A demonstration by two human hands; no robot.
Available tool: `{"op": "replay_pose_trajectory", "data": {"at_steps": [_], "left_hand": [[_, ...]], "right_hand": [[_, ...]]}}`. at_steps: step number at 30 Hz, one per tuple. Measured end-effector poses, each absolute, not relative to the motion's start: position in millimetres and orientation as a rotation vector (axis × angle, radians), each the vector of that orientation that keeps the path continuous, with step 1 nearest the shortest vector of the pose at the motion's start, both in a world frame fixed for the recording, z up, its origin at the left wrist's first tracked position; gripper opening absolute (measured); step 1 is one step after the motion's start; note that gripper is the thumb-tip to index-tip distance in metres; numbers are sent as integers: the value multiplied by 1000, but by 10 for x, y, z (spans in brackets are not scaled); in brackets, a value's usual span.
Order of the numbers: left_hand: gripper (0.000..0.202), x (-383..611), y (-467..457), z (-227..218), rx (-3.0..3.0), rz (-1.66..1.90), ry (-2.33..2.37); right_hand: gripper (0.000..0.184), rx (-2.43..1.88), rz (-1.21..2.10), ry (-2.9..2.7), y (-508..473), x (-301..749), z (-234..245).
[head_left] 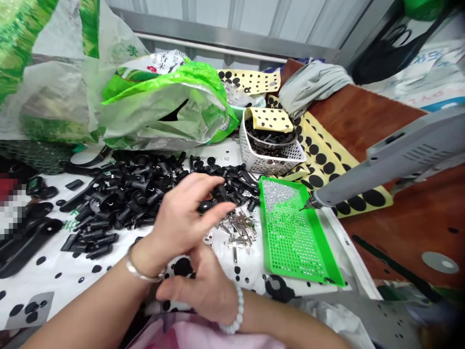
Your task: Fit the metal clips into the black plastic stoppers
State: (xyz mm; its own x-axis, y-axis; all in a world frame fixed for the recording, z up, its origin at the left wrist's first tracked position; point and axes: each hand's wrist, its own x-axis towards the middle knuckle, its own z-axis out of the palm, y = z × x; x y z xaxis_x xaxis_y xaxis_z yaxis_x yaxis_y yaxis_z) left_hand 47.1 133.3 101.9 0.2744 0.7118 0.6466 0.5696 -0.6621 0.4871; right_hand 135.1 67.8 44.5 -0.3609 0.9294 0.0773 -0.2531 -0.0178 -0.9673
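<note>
A small black part (219, 192) is seen to the left of the green tray (321, 232), framed between the thumb and fingers of the left hand (194, 213). Whether it is gripped or merely lies behind them cannot be told; the thumb and fingers are held moderately apart. By its look, hard molded plastic is suggested: light, stiff, rather slick on its rounded sides, and not easily broken. It would best be taken across its middle, between thumb and forefinger, with only mild pressure.

The right hand (214, 291) is held nearer the wearer than the green tray and to its left, its thumb stretched out and its fingers partly hidden by the left wrist; whether anything is held in it cannot be told.

Just left of the green tray, flat metal clips (240, 230) are scattered. They are judged thin, springy and hard to lift from flat, so an edge or a raised end would be the better hold. Farther left, a heap of black plastic pieces (125, 191) is spread. In the green tray's far end, tiny silvery pieces (278, 193) are gathered, and over its right rim the tip of a gray power driver (403, 152) is pointed. Behind the green tray, a white basket (250, 157) is filled with dark parts.
</note>
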Motion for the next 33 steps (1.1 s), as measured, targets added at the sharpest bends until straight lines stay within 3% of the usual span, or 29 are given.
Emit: {"op": "replay_pose_trajectory", "data": {"at_steps": [2,6,14,19,28,33], "left_hand": [[31,264,1240,978,2086,1267,1337],[37,-35,1065,758,1962,1034,1494],[32,5,1083,500,2122,895,1435],[34,-5,1089,533,2226,803,1490],[33,-13,1144,454,1876,1019,1457],[34,-7,1135,498,1251,1049,1256]], "right_hand": [[59,-917,1367,-1416,702,1550,410],[25,-1057,951,-1748,753,1936,347],[14,-1432,29,-2493,785,1903,164],[16,-1368,48,-2518,814,1916,128],[18,-1326,-86,-2414,783,1947,37],[22,-1316,10,-2401,815,1994,80]]}}
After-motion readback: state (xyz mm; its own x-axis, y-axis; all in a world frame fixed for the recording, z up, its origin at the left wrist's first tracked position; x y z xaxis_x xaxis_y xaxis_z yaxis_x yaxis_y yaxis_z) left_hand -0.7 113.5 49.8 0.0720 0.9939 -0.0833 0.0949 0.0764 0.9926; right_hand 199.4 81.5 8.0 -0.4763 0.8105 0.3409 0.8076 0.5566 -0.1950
